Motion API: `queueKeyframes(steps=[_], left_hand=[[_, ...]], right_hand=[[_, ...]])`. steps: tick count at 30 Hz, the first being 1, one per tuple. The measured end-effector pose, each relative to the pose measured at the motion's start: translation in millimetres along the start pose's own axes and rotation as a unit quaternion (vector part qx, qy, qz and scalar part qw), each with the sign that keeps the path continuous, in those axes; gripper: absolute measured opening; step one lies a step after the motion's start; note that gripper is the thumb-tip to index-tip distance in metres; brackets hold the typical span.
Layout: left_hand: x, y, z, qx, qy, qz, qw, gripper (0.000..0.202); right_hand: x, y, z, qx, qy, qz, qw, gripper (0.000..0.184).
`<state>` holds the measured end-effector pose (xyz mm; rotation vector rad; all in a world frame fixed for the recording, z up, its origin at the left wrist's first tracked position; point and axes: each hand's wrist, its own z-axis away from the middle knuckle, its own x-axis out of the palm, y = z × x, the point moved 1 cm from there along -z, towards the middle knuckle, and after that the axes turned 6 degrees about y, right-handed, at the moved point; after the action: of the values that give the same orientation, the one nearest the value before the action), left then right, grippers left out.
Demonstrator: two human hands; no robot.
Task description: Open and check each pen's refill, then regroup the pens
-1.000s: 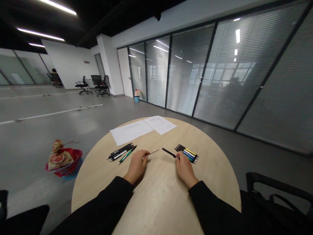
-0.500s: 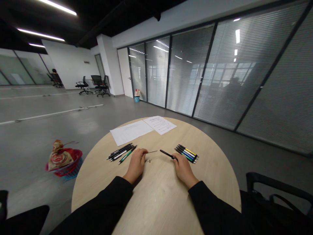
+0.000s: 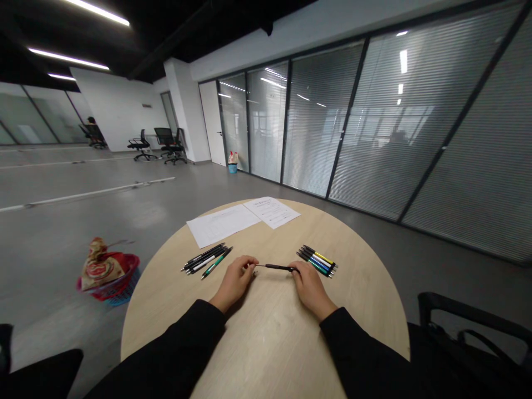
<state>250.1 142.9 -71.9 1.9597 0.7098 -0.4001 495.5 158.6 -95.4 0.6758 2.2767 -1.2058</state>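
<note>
My left hand (image 3: 235,281) pinches a thin pen refill (image 3: 261,265) between thumb and fingers. Its far end meets the open tip of a black pen barrel (image 3: 277,267) and seems to sit partly inside it. The barrel lies in the closed fingers of my right hand (image 3: 311,288), level and pointing left. Beside my left hand rests a group of black, white and green pens (image 3: 206,259). Near my right hand lies a row of pens (image 3: 318,260) with yellow, white, blue and green barrels. Small parts by my left fingertips are mostly hidden.
Two printed paper sheets (image 3: 224,224) lie toward the far edge of the round wooden table (image 3: 266,338). A basket (image 3: 120,285) with a paper bag stands on the floor at left. A black chair armrest (image 3: 474,316) is close at right.
The refill and the black barrel have come together in line, where a small gap was between them before. My left hand has shifted slightly right, and the barrel has turned nearly level.
</note>
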Motion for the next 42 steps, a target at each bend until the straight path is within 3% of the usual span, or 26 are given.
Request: queueKeyframes(steps=[8, 12, 18, 42], left_hand=[[0.2, 13.5, 4.7, 0.069, -0.037, -0.018, 0.997, 0.017], [0.6, 14.7, 5.8, 0.089, -0.03, -0.021, 0.995, 0.022], [-0.4, 7.6, 3.2, 0.068, -0.001, -0.051, 0.996, 0.013], [0.5, 13.5, 3.7, 0.084, -0.048, 0.005, 0.995, 0.016]], right_hand=[[0.1, -5.4, 1.6, -0.014, -0.018, -0.013, 1.0, 0.026], [0.6, -5.4, 1.1, -0.008, -0.013, -0.024, 1.0, 0.025], [0.5, -4.8, 1.1, -0.008, -0.006, -0.036, 0.999, 0.025], [2.5, -1.6, 2.4, -0.025, -0.015, -0.064, 0.998, 0.023]])
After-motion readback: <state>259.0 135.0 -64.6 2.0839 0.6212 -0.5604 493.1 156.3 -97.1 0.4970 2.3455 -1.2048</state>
